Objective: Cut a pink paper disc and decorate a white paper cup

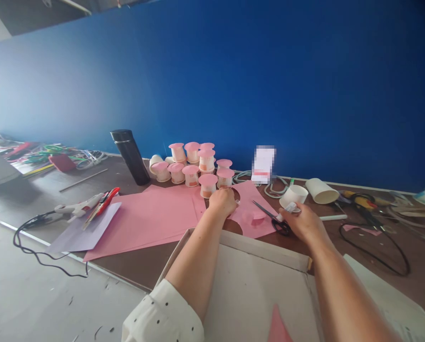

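Note:
My left hand (222,201) is curled, knuckles up, at the foot of a cluster of small paper cups with pink round lids (194,166); what its fingers hold is hidden. It rests over a pink paper sheet (151,216) with a round hole cut in it. My right hand (303,221) is closed round a small white tube (289,207), just in front of a white paper cup (295,194). Black-handled scissors (271,217) lie on the pink paper beside that hand.
A black flask (130,156) stands left of the cups. A glue gun (79,207), red cutter (105,199) and lilac sheet (82,230) lie at left. A tipped cup (321,191), cables (376,232) and an open cardboard box (255,285) sit near me.

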`<state>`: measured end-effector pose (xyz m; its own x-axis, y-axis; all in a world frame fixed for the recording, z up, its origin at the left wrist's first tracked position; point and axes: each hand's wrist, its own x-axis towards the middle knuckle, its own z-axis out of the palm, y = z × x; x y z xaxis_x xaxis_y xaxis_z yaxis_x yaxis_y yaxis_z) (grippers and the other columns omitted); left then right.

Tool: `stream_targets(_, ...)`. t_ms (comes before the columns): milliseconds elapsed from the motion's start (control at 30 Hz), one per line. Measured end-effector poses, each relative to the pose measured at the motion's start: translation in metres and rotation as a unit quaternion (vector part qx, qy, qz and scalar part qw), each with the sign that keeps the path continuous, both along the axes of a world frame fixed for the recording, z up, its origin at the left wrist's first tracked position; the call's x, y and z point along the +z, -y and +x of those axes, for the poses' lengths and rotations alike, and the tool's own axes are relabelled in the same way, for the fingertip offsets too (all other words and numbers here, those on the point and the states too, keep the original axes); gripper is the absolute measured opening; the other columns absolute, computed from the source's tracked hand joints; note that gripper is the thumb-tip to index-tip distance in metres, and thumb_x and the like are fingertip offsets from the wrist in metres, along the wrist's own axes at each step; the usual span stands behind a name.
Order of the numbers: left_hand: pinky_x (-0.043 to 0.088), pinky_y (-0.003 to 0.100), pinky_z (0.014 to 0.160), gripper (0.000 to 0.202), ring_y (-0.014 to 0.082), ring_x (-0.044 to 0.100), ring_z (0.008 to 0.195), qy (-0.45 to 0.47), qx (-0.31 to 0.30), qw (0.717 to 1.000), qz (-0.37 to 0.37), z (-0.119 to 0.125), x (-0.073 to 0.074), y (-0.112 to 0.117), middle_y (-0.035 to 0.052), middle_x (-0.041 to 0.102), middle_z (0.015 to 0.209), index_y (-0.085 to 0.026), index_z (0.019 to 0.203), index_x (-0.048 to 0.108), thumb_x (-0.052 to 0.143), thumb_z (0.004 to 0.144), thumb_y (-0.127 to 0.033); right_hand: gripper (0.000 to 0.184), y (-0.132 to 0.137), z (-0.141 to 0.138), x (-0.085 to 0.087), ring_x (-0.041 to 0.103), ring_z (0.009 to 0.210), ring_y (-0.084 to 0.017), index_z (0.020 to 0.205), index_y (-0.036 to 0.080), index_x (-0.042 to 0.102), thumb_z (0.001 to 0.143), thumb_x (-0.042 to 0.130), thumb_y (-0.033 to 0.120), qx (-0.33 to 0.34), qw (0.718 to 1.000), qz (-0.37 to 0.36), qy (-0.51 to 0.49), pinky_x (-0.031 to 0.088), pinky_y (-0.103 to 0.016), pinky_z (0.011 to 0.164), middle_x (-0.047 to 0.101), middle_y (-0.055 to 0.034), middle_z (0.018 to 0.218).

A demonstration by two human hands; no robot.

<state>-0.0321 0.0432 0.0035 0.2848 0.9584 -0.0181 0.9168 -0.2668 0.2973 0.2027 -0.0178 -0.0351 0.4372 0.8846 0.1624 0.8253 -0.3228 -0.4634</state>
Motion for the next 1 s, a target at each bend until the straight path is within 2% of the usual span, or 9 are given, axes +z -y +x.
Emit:
stream_targets(67, 0.049, 0.032, 0.080, 0.037, 0.0260, 0.061, 0.104, 0.007, 0.006, 1.000, 0.028, 0.003, -0.004, 0.000, 0.0138, 0.063, 0.118, -0.018, 0.109, 0.065, 0.060, 0.077, -0.035, 0.054, 0.001, -0.002, 0.002, 0.065, 0.085, -0.030, 0.111, 0.018, 0.064, 0.074, 0.055, 0.057, -0.009, 0.999, -0.028, -0.027, 0.043, -0.035, 0.066, 0.069, -0.0137, 0.096)
stream_targets(133, 0.049, 0.033, 0.083, 0.036, 0.0258, 0.061, 0.105, 0.013, 0.002, 0.999, 0.040, 0.006, -0.009, -0.001, 0.0137, 0.062, 0.119, -0.018, 0.109, 0.065, 0.059, 0.078, -0.036, 0.056, 0.003, -0.009, 0.008, 0.065, 0.087, -0.030, 0.114, 0.018, 0.062, 0.075, 0.055, 0.057, -0.006, 0.998, -0.027, -0.060, 0.043, -0.035, 0.068, 0.070, -0.0124, 0.095)
stream_targets(267, 0.049, 0.034, 0.085, 0.028, 0.0277, 0.059, 0.108, -0.002, 0.003, 1.000, 0.028, 0.011, -0.019, -0.003, 0.0165, 0.062, 0.118, -0.016, 0.103, 0.068, 0.057, 0.078, -0.023, 0.061, 0.011, -0.027, 0.020, 0.065, 0.078, -0.026, 0.121, 0.017, 0.057, 0.074, 0.058, 0.056, 0.001, 0.992, 0.057, -0.112, 0.043, -0.033, 0.066, 0.070, -0.0082, 0.083)
stream_targets(400, 0.049, 0.033, 0.083, 0.027, 0.0265, 0.061, 0.104, 0.005, -0.002, 0.999, 0.034, 0.014, -0.020, -0.004, 0.0166, 0.065, 0.112, -0.013, 0.103, 0.068, 0.055, 0.079, -0.019, 0.065, 0.016, -0.040, 0.023, 0.066, 0.071, -0.024, 0.123, 0.016, 0.053, 0.073, 0.061, 0.056, 0.022, 0.975, 0.135, -0.177, 0.045, -0.033, 0.065, 0.069, -0.0051, 0.075)
stream_targets(500, 0.048, 0.028, 0.081, 0.024, 0.0201, 0.062, 0.096, 0.093, -0.056, 0.992, 0.063, 0.020, -0.016, -0.002, 0.0088, 0.067, 0.109, -0.018, 0.102, 0.067, 0.058, 0.081, -0.025, 0.067, 0.016, -0.044, 0.021, 0.065, 0.068, -0.024, 0.120, 0.015, 0.053, 0.069, 0.066, 0.057, 0.022, 0.955, 0.204, -0.215, 0.047, -0.035, 0.067, 0.068, -0.0044, 0.071)
stream_targets(600, 0.048, 0.026, 0.077, 0.023, 0.0163, 0.062, 0.084, 0.209, -0.127, 0.967, 0.071, 0.029, -0.013, 0.004, 0.0028, 0.069, 0.099, -0.021, 0.098, 0.068, 0.064, 0.079, -0.032, 0.071, 0.016, -0.045, 0.022, 0.063, 0.059, -0.021, 0.120, 0.015, 0.051, 0.067, 0.069, 0.058, 0.012, 0.932, 0.253, -0.261, 0.048, -0.034, 0.062, 0.068, -0.0038, 0.070)
stream_targets(767, 0.047, 0.026, 0.074, 0.024, 0.0159, 0.062, 0.083, 0.257, -0.161, 0.951, 0.057, 0.039, -0.012, 0.013, 0.0018, 0.070, 0.098, -0.022, 0.098, 0.069, 0.066, 0.077, -0.034, 0.075, 0.020, -0.047, 0.028, 0.059, 0.048, -0.017, 0.122, 0.016, 0.049, 0.064, 0.074, 0.057, -0.004, 0.904, 0.284, -0.319, 0.046, -0.029, 0.049, 0.068, -0.0041, 0.073)
stream_targets(867, 0.046, 0.026, 0.074, 0.025, 0.0161, 0.061, 0.085, 0.259, -0.164, 0.951, 0.050, 0.040, -0.012, 0.015, 0.0016, 0.070, 0.099, -0.022, 0.099, 0.069, 0.065, 0.078, -0.035, 0.074, 0.020, -0.047, 0.027, 0.059, 0.048, -0.017, 0.122, 0.018, 0.048, 0.065, 0.075, 0.055, -0.001, 0.905, 0.289, -0.313, 0.047, -0.029, 0.049, 0.068, -0.0034, 0.073)
stream_targets(1000, 0.045, 0.025, 0.073, 0.022, 0.0151, 0.061, 0.081, 0.260, -0.156, 0.952, 0.043, 0.041, -0.012, 0.015, -0.0001, 0.070, 0.094, -0.024, 0.095, 0.070, 0.064, 0.079, -0.037, 0.069, 0.017, -0.046, 0.019, 0.063, 0.057, -0.019, 0.123, 0.020, 0.047, 0.067, 0.074, 0.052, 0.017, 0.917, 0.291, -0.274, 0.050, -0.032, 0.058, 0.068, -0.0036, 0.077)
